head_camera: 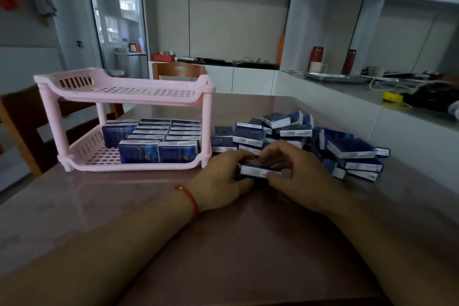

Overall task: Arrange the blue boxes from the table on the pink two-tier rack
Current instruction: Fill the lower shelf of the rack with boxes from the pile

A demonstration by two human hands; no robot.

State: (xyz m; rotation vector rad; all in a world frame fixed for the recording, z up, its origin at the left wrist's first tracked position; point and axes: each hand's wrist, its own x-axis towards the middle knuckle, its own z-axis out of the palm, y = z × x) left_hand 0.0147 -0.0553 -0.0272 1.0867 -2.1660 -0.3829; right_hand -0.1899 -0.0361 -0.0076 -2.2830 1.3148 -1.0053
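On the brown table [248,243], near its far left corner, stands the pink two-tier rack [124,117]. Its top shelf [139,92] holds nothing. Its bottom shelf [94,154] has rows of blue boxes [159,139] standing up, packed toward its right side. A loose pile of blue boxes [323,141] lies by the table's right edge, just beside the rack's right leg. In front of the pile, the left hand [223,179] and the right hand [295,171] both hold one small blue box [258,170], fingers curled round its ends, low over the table. A red string [191,199] goes round the left wrist. The near half of the table is bare. Past the right edge runs a white counter [347,107] with a silver tray [335,78] and cables. A wooden chair [177,69] stands behind the far edge.
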